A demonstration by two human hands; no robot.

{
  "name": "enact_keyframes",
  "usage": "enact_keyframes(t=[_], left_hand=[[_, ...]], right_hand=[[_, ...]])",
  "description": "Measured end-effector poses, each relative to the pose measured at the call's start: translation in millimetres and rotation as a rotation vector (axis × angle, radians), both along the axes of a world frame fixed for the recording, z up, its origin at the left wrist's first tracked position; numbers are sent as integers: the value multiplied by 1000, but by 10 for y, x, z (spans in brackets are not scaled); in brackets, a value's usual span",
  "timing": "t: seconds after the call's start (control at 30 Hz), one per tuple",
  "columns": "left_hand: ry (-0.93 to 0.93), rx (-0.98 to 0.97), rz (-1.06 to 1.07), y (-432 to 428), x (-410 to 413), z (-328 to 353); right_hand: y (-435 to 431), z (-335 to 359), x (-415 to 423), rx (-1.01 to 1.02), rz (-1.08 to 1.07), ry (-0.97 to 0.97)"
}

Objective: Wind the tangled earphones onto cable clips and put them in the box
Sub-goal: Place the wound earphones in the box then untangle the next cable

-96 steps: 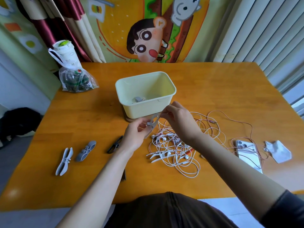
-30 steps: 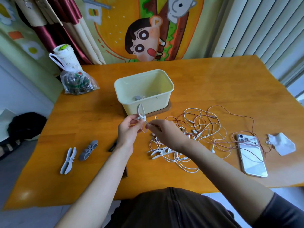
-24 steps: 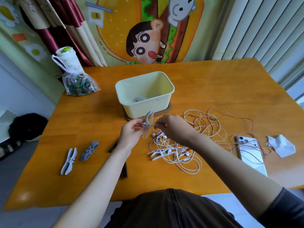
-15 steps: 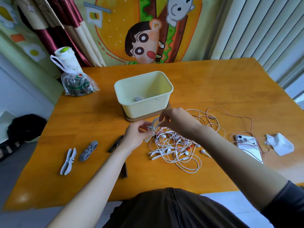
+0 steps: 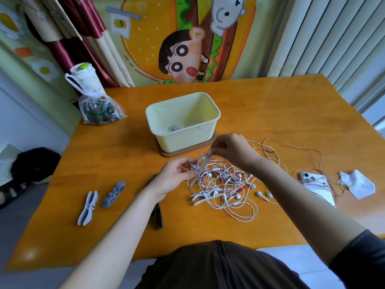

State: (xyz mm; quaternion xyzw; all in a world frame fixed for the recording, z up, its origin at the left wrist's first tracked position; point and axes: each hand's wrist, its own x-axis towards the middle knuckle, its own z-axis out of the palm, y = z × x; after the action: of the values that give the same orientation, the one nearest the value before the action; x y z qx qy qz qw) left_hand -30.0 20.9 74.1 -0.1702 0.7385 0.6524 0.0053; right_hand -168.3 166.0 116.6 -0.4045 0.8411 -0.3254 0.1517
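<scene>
Another turn going onto the clip

The grey cable clip [image 5: 200, 164], pinched in the left hand [image 5: 175, 178] just before the box [image 5: 183, 140], has tilted. The right hand [image 5: 233, 151], pinching cord, has lifted above the earphone tangle [image 5: 227, 185], so winding looks unfinished.

Bare table [image 5: 260, 113] right of box [image 5: 183, 122]; earphone tangle [image 5: 225, 184] in front.

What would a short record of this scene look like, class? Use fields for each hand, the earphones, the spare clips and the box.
earphones: tangled pile on the table, white and reddish cables
left hand: pinches a white cable clip
right hand: pinches their cable at that clip's top end
spare clips: two lie left of the hands
box: open, pale yellow, small grey item inside
</scene>
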Motion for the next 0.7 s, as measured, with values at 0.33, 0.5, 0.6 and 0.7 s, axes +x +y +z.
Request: enact_keyframes(t=[0.33, 0.5, 0.6, 0.7], left_hand=[[260, 612, 138, 68, -51, 242], [312, 842, 328, 34, -96, 285], [302, 913, 369, 27, -90, 283], [295, 891, 416, -19, -91, 284]], right_hand=[[-51, -183, 139, -223, -99, -189], [-123, -303, 416, -300, -127, -250], [-145, -325, 485, -280, -116, -236], [-117, -324, 445, -170, -105, -175]])
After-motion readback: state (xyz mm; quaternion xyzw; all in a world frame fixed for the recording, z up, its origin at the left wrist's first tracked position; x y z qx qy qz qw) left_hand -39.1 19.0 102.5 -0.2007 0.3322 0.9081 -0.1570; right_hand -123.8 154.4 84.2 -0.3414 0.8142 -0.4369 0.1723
